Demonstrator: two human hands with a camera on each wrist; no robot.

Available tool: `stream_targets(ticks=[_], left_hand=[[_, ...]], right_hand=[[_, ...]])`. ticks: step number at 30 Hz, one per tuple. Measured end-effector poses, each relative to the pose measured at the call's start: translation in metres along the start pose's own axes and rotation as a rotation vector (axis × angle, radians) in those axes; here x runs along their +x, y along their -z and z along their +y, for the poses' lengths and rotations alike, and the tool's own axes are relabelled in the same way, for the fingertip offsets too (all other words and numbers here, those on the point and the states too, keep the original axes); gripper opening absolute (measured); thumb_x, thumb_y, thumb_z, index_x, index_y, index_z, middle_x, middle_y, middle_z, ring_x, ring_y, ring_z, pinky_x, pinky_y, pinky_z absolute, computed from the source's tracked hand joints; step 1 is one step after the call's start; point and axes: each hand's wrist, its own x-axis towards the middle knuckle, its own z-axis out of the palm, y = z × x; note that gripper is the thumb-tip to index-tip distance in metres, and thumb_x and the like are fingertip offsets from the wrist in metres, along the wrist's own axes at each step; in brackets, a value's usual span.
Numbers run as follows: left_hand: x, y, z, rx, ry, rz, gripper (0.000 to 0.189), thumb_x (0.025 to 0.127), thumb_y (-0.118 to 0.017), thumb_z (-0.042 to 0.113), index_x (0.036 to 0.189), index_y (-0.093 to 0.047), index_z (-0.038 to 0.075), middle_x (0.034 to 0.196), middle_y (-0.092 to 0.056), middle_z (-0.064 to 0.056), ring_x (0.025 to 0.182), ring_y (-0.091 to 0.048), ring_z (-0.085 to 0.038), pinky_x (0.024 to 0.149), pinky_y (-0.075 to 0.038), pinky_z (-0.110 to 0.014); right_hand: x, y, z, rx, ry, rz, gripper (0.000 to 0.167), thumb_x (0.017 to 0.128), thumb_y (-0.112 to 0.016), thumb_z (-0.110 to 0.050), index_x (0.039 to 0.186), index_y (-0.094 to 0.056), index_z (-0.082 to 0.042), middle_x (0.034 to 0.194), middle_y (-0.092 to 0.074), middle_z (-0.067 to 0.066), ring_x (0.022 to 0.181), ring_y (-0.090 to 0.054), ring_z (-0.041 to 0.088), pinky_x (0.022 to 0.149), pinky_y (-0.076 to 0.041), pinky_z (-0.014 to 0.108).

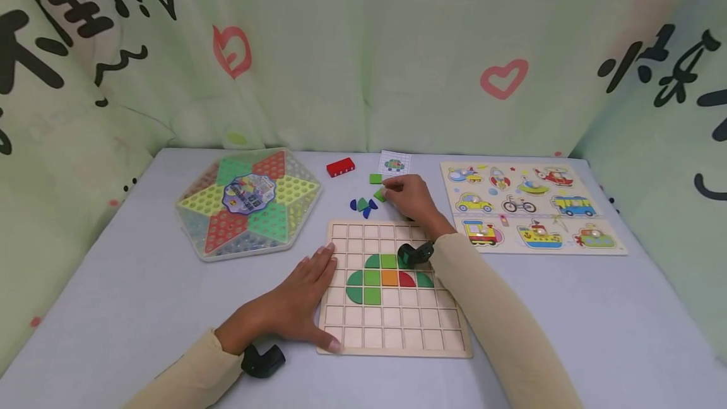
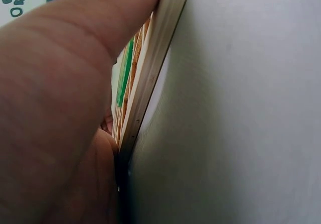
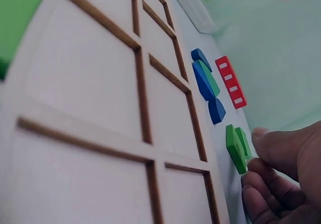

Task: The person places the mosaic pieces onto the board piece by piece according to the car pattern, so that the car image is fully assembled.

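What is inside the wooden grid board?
The board holds green pieces, one orange piece and one red piece; the right wrist's black camera and sleeve hide parts of its upper-right squares.

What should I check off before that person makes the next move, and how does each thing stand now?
1. Board steadied: ok. The left hand rests along the left edge of the wooden board.
2. Picture card visible: ok. The card lies beyond the board.
3. Green square gripped: cannot tell. The right hand has its fingers at the green squares, but the hold is unclear.
4. Pattern fully in sight: not ok. The black wrist camera covers part of it.
5. Room left on the board: ok. Many spaces are bare.
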Motion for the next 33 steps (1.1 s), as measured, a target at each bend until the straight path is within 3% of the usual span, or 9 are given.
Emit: stream_targets(ticks=[10, 17, 26, 33], left_hand=[[0.001, 0.0, 0.0, -0.004, -0.014, 0.0, 0.135, 0.065, -0.07, 0.077, 0.155, -0.004, 0.002, 0.161, 0.015, -0.009, 0.146, 0.014, -0.021, 0.116, -0.001, -0.046], [-0.001, 0.001, 0.001, -0.007, 0.0, -0.01, 0.134, 0.065, -0.072, 0.075, 0.155, -0.004, 0.002, 0.161, 0.015, -0.009, 0.146, 0.014, -0.022, 0.116, -0.001, -0.045], [-0.002, 0.002, 0.0, -0.014, -0.023, 0.011, 0.132, 0.067, -0.073, 0.072, 0.155, -0.007, -0.001, 0.161, 0.012, -0.012, 0.147, 0.011, -0.026, 0.116, -0.002, -0.049], [-0.001, -0.001, -0.001, -0.004, -0.027, 0.018, 0.133, 0.066, -0.072, 0.075, 0.155, -0.007, -0.001, 0.161, 0.012, -0.013, 0.147, 0.011, -0.025, 0.116, -0.004, -0.049]], right_hand=[[0.006, -0.002, 0.001, -0.095, 0.006, -0.063, 0.035, 0.094, -0.065, -0.01, 0.127, -0.063, -0.001, 0.113, -0.064, 0.014, 0.094, -0.053, 0.024, 0.083, -0.045, 0.035], [0.005, -0.003, -0.001, -0.124, 0.042, -0.096, 0.03, 0.093, -0.066, -0.01, 0.122, -0.067, -0.001, 0.113, -0.063, 0.015, 0.096, -0.054, 0.025, 0.084, -0.045, 0.038], [-0.002, 0.007, 0.007, -0.045, 0.072, -0.031, 0.024, 0.094, -0.062, -0.005, 0.117, -0.069, -0.002, 0.117, -0.064, 0.015, 0.102, -0.057, 0.027, 0.091, -0.045, 0.041], [-0.01, 0.015, 0.011, 0.016, 0.066, -0.068, 0.025, 0.095, -0.061, -0.008, 0.119, -0.069, -0.004, 0.121, -0.064, 0.013, 0.104, -0.056, 0.025, 0.089, -0.045, 0.04]])
